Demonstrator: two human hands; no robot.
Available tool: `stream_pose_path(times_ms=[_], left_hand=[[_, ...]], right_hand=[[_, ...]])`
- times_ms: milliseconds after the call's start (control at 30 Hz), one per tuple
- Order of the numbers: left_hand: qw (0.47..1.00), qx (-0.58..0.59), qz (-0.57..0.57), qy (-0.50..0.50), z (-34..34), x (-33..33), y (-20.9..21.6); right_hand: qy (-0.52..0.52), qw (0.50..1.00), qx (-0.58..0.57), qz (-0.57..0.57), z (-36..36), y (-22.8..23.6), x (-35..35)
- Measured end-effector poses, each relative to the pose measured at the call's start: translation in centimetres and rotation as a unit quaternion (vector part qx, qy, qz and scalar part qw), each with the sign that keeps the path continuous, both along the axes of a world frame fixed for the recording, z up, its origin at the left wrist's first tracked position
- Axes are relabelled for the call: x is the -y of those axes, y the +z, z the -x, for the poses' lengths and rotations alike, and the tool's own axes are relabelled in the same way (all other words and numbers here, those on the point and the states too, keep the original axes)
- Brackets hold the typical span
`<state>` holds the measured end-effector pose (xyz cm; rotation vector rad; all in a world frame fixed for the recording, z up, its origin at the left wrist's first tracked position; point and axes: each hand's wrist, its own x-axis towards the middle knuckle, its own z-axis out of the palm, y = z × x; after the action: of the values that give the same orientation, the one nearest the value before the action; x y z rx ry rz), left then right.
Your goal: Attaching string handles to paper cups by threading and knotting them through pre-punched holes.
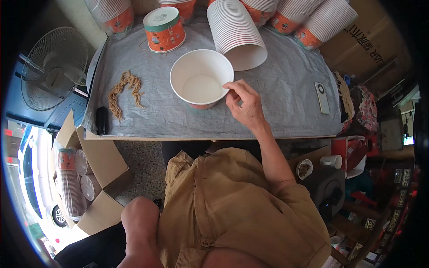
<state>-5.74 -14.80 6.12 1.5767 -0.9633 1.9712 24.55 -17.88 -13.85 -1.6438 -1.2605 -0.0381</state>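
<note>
A large white-lined paper tub (pixel 196 80) stands upright on the grey-covered table, its mouth tilted toward me. My right hand (pixel 243 100) pinches its right rim between thumb and fingers. Right behind it, a long stack of nested paper tubs (pixel 234 31) lies on its side, open end toward me. An orange tub with a green band (pixel 164 38) sits upside down at the back left. On the left of the table lies a bundle of brown twine (pixel 120 91). Of my left side only the bent arm shows, low at the left; that hand is out of sight.
Wrapped stacks of tubs (pixel 328 22) line the table's back. A phone (pixel 321 98) lies at the right, a black object (pixel 102 120) at the front left corner. A fan (pixel 54 69) and an opened carton (pixel 105 165) flank the left; a white mug (pixel 330 161) stands lower right.
</note>
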Motion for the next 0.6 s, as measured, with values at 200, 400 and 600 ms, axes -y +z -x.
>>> stream_pose_path(times_ms=[200,400,600], left_hand=[[0.997,-0.074,0.037,0.008,0.7,-1.0,-2.7],[0.731,-0.407,0.484,0.256,-3.0,-8.9,-9.3],[0.682,-0.637,0.256,0.253,-13.2,-20.4,-15.1]], right_hand=[[0.060,0.997,0.030,0.038,1.0,1.9,0.6],[0.082,0.993,0.011,0.086,0.6,2.3,1.9],[0.112,0.989,0.017,0.092,1.2,2.9,1.7]])
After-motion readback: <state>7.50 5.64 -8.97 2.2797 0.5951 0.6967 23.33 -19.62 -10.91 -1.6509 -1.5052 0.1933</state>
